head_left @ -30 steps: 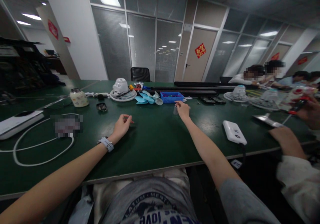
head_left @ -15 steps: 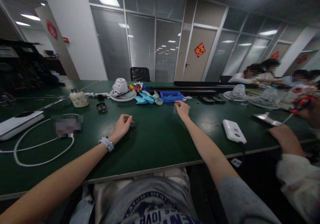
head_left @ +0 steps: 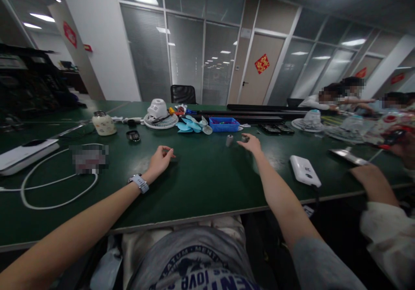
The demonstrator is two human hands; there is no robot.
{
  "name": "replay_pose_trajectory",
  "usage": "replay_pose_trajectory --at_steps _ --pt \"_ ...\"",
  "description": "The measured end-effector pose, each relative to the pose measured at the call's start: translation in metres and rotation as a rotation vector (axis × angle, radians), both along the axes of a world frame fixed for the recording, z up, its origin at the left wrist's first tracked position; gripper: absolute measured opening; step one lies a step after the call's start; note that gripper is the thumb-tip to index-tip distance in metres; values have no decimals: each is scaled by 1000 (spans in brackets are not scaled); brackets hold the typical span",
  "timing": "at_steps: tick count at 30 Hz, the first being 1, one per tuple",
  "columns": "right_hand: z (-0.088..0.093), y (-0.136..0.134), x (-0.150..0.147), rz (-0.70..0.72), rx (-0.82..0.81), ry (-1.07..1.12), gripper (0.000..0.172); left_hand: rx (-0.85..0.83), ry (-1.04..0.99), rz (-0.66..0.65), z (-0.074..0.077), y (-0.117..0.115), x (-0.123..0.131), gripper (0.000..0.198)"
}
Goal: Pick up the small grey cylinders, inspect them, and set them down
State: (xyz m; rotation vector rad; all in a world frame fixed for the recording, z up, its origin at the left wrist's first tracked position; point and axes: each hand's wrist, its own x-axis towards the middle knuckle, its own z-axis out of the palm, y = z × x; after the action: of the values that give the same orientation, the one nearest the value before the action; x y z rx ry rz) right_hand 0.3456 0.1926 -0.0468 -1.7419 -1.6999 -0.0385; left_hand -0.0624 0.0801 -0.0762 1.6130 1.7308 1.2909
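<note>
Over the green table (head_left: pixel 201 182), my left hand (head_left: pixel 161 162) is held with its fingers loosely curled and apart, nothing between them. My right hand (head_left: pixel 251 144) is at a small metallic cylinder (head_left: pixel 245 138), with thumb and fingers around its sides; whether they press on it is hard to see. Just left of that hand a second small grey cylinder (head_left: pixel 229 141) stands upright on the table. Behind them sits a blue tray (head_left: pixel 223 125) with small parts inside, and light-blue fan blades (head_left: pixel 189 125) lie to its left.
A white fan part (head_left: pixel 158 113), a bottle (head_left: pixel 103 123) and a dark small object (head_left: pixel 132 135) stand at the left. A white cable (head_left: pixel 24 190) loops nearby. To the right are a white device (head_left: pixel 304 170) and another person's hand (head_left: pixel 372 180).
My right hand has moved right, away from the grey cylinder, which now stands free, to the other metallic cylinder. My left hand has hardly moved.
</note>
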Motion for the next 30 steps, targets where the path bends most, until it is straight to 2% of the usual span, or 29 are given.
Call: replay_pose_trajectory --at_steps 3,5,8,10,12,14,16,19,21,24,30 --pt "-12 0 7 10 -9 1 50 0 6 7 0 0 0 37" --pt "-9 -2 7 -49 5 19 44 5 9 -1 1 -1 0 36" --pt "14 -10 -2 -142 125 58 39 25 25 -19 6 -6 2 36" --pt "33 -21 -20 -127 277 93 40 79 51 -33 11 -13 7 36" --pt "47 -38 -51 3 382 130 42 178 97 -56 19 -21 14 36" --pt "51 -59 -91 258 378 155 40 275 144 -103 25 -30 23 36" --pt "43 -82 -131 573 306 142 36 355 176 -135 30 -37 32 35" --pt "24 -111 -173 853 160 53 56 419 165 -217 33 -43 41 38" --pt "13 -123 -186 929 96 26 71 423 125 -279 33 -45 44 40" --pt "5 -128 -190 967 85 21 84 392 74 -308 34 -46 45 41" --pt "2 -125 -190 950 81 29 86 351 63 -312 38 -47 46 42"
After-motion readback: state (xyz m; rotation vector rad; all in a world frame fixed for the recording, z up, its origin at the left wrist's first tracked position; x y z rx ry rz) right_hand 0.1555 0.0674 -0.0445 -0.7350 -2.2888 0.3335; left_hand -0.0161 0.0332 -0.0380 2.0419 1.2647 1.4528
